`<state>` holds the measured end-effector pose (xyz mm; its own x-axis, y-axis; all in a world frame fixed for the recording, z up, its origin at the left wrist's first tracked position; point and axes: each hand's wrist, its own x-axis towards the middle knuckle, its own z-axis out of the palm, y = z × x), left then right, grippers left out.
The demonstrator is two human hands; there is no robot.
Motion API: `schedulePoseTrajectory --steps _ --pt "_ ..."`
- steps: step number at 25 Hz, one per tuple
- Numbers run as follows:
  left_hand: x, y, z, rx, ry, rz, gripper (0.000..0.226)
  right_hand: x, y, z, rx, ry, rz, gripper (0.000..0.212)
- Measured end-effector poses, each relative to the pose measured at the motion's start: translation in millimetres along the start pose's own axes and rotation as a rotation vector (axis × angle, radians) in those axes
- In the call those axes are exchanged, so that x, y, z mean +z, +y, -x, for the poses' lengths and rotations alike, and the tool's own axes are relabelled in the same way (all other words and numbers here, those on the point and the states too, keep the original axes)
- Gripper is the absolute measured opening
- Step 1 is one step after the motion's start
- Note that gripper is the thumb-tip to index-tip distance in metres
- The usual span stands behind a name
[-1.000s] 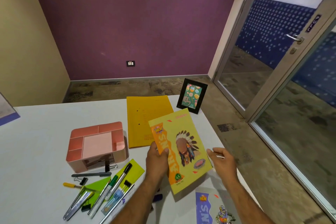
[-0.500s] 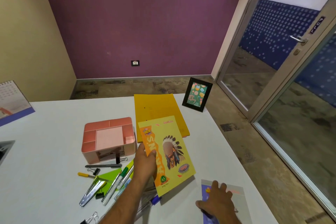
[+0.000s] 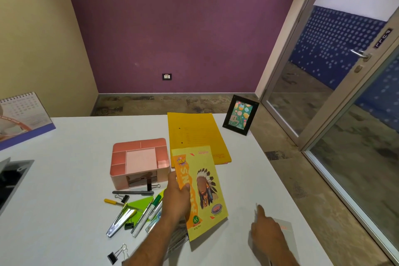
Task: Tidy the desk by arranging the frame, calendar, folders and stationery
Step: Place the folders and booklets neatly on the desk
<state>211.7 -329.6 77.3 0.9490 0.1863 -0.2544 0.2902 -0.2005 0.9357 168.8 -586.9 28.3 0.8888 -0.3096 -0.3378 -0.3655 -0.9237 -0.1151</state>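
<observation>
Head view: the left hand point(image 3: 176, 197) is gripping a yellow notebook point(image 3: 204, 190) by its edge, holding it near the yellow folder point(image 3: 197, 137), seemingly for stacking, while the right hand point(image 3: 266, 225) is lifting a second book point(image 3: 285, 228), fingers curled round it.

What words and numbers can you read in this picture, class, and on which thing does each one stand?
"NEW": orange band of the yellow notebook held by the left hand.
"65": green circle low on that notebook.
"King Size": below it, barely legible.
Picture frame: script, only partly legible.
Desk calendar, orange folder, door sign: too blurred.
</observation>
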Motion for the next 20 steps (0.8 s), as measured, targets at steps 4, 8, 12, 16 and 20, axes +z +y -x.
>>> schedulePoseTrajectory --steps 4,8,12,16,20 --pt "4.6 2.6 10.9 0.149 -0.065 -0.191 0.083 -39.6 -1.8 3.2 0.038 0.125 -0.103 0.075" --pt "11.0 7.1 22.6 0.156 -0.125 -0.159 0.052 -75.3 -24.0 14.8 0.011 0.272 -0.28 0.077" --pt "17.9 14.0 33.7 0.164 -0.143 -0.04 0.046 -100.8 -71.9 38.7 -0.122 0.373 -0.374 0.079" --pt "18.4 24.2 42.4 0.194 -0.173 0.026 0.06 -105.8 -111.6 59.5 -0.282 0.327 -0.487 0.076" --pt "11.5 24.6 45.9 0.17 -0.195 0.161 0.076 -99.1 -134.1 68.6 -0.386 0.195 -0.673 0.068"
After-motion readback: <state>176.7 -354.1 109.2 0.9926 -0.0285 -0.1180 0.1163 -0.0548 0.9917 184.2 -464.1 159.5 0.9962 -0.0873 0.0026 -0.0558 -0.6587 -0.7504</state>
